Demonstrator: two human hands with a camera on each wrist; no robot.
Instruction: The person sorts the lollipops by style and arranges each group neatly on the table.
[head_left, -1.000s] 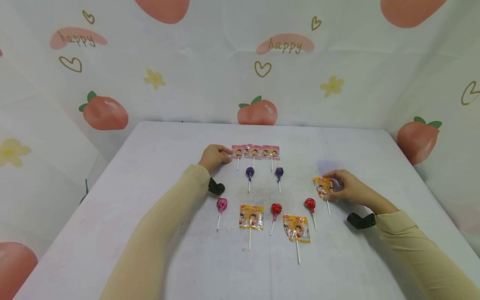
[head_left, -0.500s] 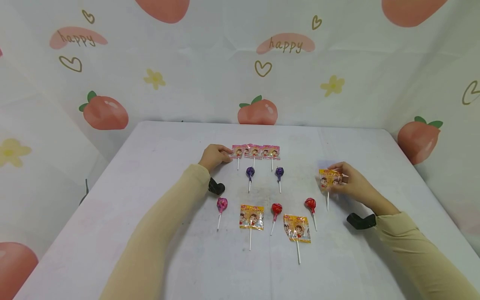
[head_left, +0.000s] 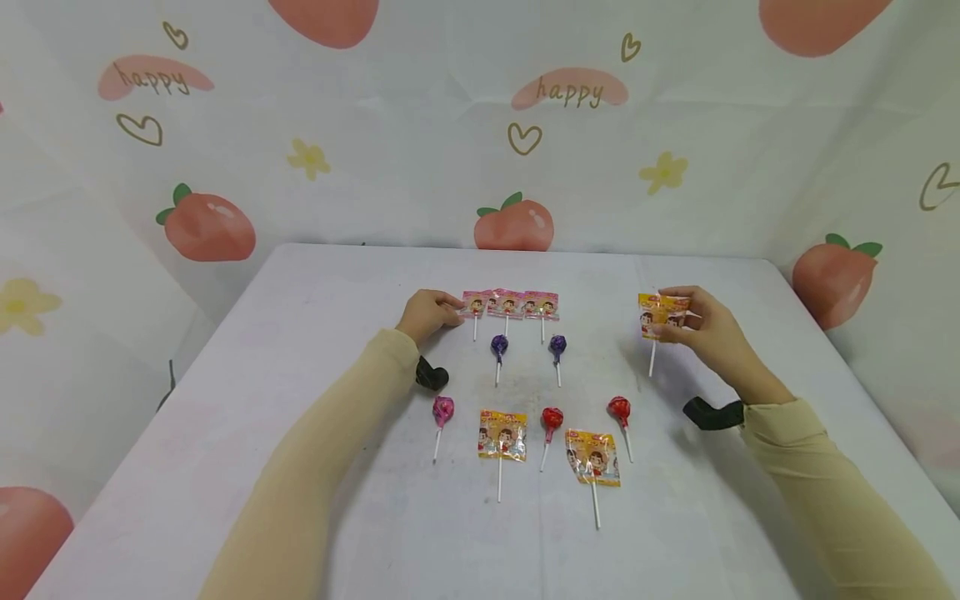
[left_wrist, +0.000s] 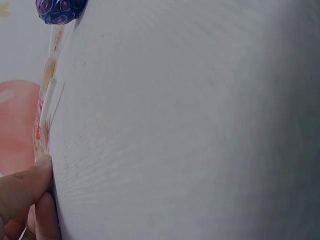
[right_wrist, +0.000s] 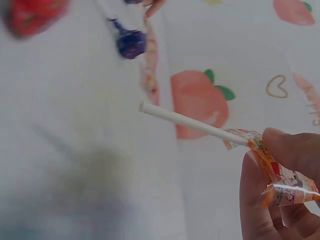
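My right hand (head_left: 701,329) pinches a lollipop in a flat orange wrapper (head_left: 651,317) at the right, lifted above the table. Its white stick (right_wrist: 190,121) points away from the fingers in the right wrist view. At the back, my left hand (head_left: 431,315) pinches the edge of the leftmost pink-wrapped lollipop (head_left: 474,305); the thumb (left_wrist: 31,182) lies against the wrapper in the left wrist view. Two more pink-wrapped lollipops, the middle one (head_left: 507,303) and the right one (head_left: 543,305), continue that row.
Purple lollipops (head_left: 499,344) (head_left: 558,344) lie before the pink row. Closer in are a pink ball lollipop (head_left: 443,408), red lollipops (head_left: 552,418) (head_left: 619,407) and orange-wrapped lollipops (head_left: 502,433) (head_left: 593,457). A peach-print cloth (head_left: 420,167) hangs behind the white table (head_left: 345,283).
My right hand has raised the orange-wrapped lollipop off the table and carried it toward the back, its wrapper turning more upright. The left hand has stayed in place.
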